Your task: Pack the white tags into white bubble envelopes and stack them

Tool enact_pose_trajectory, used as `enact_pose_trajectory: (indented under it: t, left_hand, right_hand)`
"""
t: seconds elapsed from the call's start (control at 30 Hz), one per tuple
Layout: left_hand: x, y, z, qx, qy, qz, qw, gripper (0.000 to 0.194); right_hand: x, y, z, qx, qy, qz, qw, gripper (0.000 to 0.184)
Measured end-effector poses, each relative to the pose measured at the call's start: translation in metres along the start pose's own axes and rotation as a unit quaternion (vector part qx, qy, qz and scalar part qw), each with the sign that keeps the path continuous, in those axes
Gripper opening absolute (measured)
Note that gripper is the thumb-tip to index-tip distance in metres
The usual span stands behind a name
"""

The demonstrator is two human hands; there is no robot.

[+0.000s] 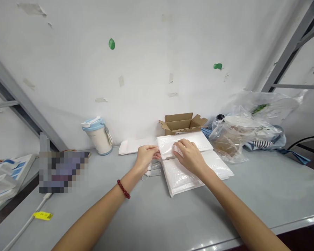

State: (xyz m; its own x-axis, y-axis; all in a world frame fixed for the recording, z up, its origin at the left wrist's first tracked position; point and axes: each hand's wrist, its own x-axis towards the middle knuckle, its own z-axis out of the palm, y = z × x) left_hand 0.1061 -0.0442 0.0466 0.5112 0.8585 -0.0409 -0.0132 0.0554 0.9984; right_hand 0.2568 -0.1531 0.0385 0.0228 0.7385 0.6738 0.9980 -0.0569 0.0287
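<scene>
A stack of white padded mailer bags (193, 174) lies on the grey table (151, 216) in front of me. On top of it sits a thicker white packet (196, 141). My left hand (146, 156), with a red bead bracelet on the wrist, pinches the packet's left edge. My right hand (188, 154) rests on the packet's top, fingers curled and pressing down on it. Under my left hand lie some clear plastic pieces (153, 169), too faint to name.
An open cardboard box (181, 122) stands against the wall behind the packet. A flat white tray (134, 145) and a cream and blue lidded jug (98, 135) are at the left, crumpled clear plastic bags (247, 134) at the right. A white cable with a yellow tag (42, 215) runs at near left.
</scene>
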Motion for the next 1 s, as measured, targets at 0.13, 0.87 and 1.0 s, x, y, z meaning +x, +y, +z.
enact_pose_trajectory:
  t: [0.13,0.87,1.0]
  left_hand:
    - [0.021,-0.002,-0.045,0.329,0.06,0.169,0.927,0.018]
    - [0.04,-0.007,-0.107,0.68,-0.014,0.233,0.695,0.026]
    - [0.025,-0.002,-0.103,0.698,0.076,0.247,0.668,0.026]
  right_hand:
    - [-0.002,-0.001,0.001,-0.025,-0.043,0.046,0.998,0.024]
    - [-0.003,0.014,0.006,-0.052,-0.098,0.045,0.993,0.06]
    - [-0.001,0.012,0.001,-0.044,-0.1,0.051,0.993,0.043]
